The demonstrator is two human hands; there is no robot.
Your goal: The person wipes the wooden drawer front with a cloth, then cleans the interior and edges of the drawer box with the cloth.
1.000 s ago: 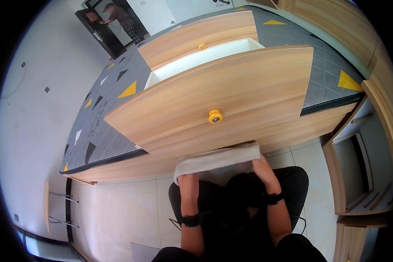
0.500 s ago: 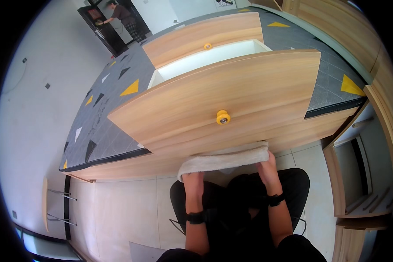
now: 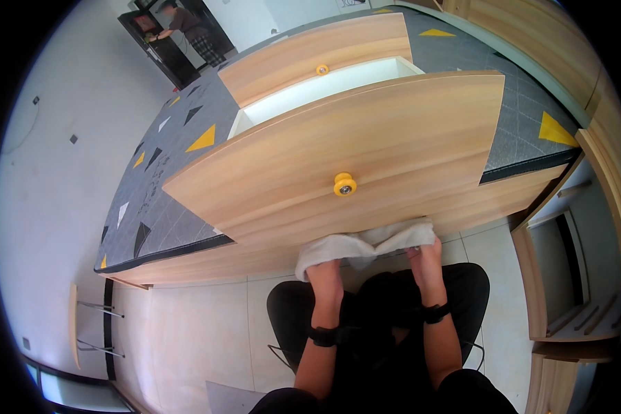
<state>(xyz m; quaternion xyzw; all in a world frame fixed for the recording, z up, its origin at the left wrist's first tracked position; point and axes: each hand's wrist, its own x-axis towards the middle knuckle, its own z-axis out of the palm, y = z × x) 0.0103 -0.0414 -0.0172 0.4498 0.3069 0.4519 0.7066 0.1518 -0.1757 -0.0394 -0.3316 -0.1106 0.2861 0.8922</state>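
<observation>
Head view: the person sits facing a wooden drawer front [image 3: 400, 131], both arms reaching forward, knees in dark trousers [image 3: 469, 286] to either side.
White cloth [image 3: 334, 247]: stretched between the two hands, below the drawer front and close before the wooden base [image 3: 186, 265]; its middle dips and bunches. Whether it touches the base cannot be told.
Left hand [image 3: 326, 276]: holds the cloth's left end, the fingers mostly hidden beneath it; a black band [image 3: 322, 336] circles the wrist.
Right hand [image 3: 428, 261]: grips the cloth's right end, fingers curled and partly covered; another black wristband [image 3: 435, 314] sits behind it.
Yellow knob [image 3: 345, 184]: fixed on the drawer front, above the cloth.
Behind the front: a white drawer interior [image 3: 324, 86], then a second wooden panel [image 3: 276, 65] with a smaller-looking yellow knob [image 3: 322, 70].
Mattress [image 3: 169, 186]: grey, patterned with yellow, black and white triangles, spreading around the panels.
Right side: an open wooden cabinet [image 3: 521, 276] stands on the pale tiled floor [image 3: 200, 324].
Far left: another person [image 3: 190, 31] stands with an arm extended to a dark door [image 3: 165, 55].
</observation>
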